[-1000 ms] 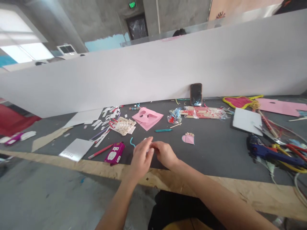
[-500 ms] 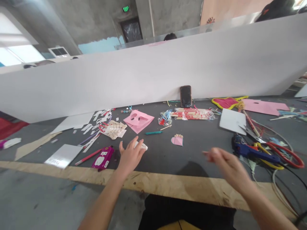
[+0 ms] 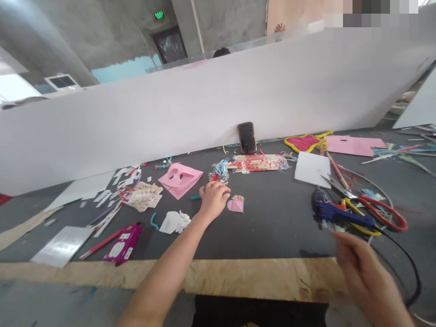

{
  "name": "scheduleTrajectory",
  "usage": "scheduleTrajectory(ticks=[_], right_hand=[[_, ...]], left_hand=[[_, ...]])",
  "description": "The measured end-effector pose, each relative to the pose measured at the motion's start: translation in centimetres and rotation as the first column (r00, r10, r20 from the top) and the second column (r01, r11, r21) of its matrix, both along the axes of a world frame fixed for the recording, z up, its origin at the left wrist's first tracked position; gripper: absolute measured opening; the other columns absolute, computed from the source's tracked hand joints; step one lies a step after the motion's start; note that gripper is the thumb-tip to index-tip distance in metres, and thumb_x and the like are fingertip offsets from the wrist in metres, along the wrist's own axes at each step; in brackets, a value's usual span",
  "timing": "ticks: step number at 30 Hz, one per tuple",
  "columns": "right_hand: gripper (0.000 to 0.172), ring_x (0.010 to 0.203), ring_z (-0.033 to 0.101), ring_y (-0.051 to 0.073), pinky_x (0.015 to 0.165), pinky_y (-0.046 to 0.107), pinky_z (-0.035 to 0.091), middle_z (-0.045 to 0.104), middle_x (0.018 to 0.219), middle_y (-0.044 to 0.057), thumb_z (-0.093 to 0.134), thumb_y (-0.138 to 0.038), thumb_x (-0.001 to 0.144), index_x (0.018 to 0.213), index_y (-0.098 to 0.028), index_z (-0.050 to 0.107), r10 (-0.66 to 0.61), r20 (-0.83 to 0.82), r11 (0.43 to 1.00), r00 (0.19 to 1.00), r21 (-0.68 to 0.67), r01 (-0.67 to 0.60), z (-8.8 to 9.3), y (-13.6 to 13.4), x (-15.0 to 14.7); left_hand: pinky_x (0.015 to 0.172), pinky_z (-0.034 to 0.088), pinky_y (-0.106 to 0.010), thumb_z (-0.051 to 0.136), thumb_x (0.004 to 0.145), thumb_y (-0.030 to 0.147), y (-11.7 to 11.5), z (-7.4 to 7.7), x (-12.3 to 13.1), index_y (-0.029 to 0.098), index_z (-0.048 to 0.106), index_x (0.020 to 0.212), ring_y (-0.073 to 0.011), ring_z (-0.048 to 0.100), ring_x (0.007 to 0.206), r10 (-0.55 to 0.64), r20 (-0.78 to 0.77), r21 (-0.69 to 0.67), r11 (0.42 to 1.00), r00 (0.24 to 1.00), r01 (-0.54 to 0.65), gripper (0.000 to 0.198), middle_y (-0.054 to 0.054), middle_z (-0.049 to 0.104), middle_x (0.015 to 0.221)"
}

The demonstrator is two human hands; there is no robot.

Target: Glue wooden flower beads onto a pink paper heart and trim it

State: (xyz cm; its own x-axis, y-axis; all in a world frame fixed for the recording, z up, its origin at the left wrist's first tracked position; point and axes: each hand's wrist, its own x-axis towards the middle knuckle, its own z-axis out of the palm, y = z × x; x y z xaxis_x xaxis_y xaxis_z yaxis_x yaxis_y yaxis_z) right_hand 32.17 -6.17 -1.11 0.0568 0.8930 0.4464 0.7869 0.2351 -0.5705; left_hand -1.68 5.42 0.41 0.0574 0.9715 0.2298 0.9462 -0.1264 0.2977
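Observation:
My left hand (image 3: 214, 200) reaches over the middle of the table, fingers apart and bent downward. Its fingertips are close to a small pink paper piece (image 3: 235, 205) topped with beige bits. Part of a teal pen (image 3: 195, 197) shows beside the hand; the rest is hidden under it. Off to the right, my right hand (image 3: 366, 268) is blurred, its fingers curled together near the table edge. What it holds, if anything, cannot be made out. In front of it lie a blue glue gun (image 3: 344, 211) and red-handled scissors (image 3: 381, 211). White crumpled tissue (image 3: 174, 221) lies left of my left forearm.
A pink cut-out paper (image 3: 180, 179), a wrapped bundle of sticks (image 3: 257, 163) and a leaning phone (image 3: 247, 137) line the back, before a white partition (image 3: 170, 113). A purple packet (image 3: 124, 244) and paper strips (image 3: 117, 188) lie left, a white card (image 3: 312, 169) right.
My left hand has left the white tissue and moved right, over the teal pen. My right hand has drawn right, closer to the glue gun. The view has shifted right.

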Motion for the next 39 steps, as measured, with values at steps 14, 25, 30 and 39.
scheduleTrajectory(ticks=[14,25,30,39], right_hand=[[0.035,0.104,0.055,0.025,0.09,0.041,0.049,0.055,0.117,0.014,0.041,-0.014,0.09,0.122,-0.018,0.052,0.557,0.377,0.831,0.74,-0.248,-0.499,0.6,8.2,-10.5],[0.053,0.095,0.054,0.025,0.062,0.028,0.049,0.058,0.112,0.011,0.046,-0.004,0.081,0.129,-0.027,0.048,0.606,0.473,0.793,0.64,-0.421,-0.44,0.6,11.4,-15.4],[0.058,0.098,0.056,0.025,0.062,0.028,0.05,0.058,0.115,0.01,0.043,-0.004,0.081,0.133,-0.027,0.045,0.603,0.465,0.793,0.648,-0.438,-0.424,1.0,11.6,-15.4],[0.038,0.097,0.064,0.019,0.079,0.029,0.054,0.056,0.12,0.011,0.035,-0.019,0.092,0.126,-0.023,0.053,0.501,0.252,0.864,0.828,-0.198,-0.462,1.4,8.0,-7.3]], left_hand=[[0.094,0.03,-0.043,0.056,0.082,0.024,2.1,-2.0,0.5,0.025,0.071,0.071,-0.0226,0.051,0.111,0.001,0.056,-0.138,0.99,0.998,0.007,0.019,0.0,0.069,0.107],[0.097,0.031,-0.042,0.055,0.085,0.026,1.9,-2.4,0.2,0.025,0.071,0.079,-0.0225,0.05,0.116,-0.001,0.082,-0.11,0.994,0.997,0.01,0.017,-0.001,0.069,0.111],[0.099,0.029,-0.044,0.051,0.089,0.029,1.9,-2.1,0.2,0.028,0.072,0.084,-0.023,0.05,0.116,0.014,0.073,-0.076,0.997,0.997,-0.009,0.022,-0.001,0.069,0.11],[0.093,0.032,-0.051,0.054,0.083,0.021,2.8,0.1,-4.8,0.027,0.066,0.106,-0.0314,0.047,0.116,0.171,-0.041,-0.029,0.985,0.984,-0.172,0.026,-0.007,0.065,0.118]])
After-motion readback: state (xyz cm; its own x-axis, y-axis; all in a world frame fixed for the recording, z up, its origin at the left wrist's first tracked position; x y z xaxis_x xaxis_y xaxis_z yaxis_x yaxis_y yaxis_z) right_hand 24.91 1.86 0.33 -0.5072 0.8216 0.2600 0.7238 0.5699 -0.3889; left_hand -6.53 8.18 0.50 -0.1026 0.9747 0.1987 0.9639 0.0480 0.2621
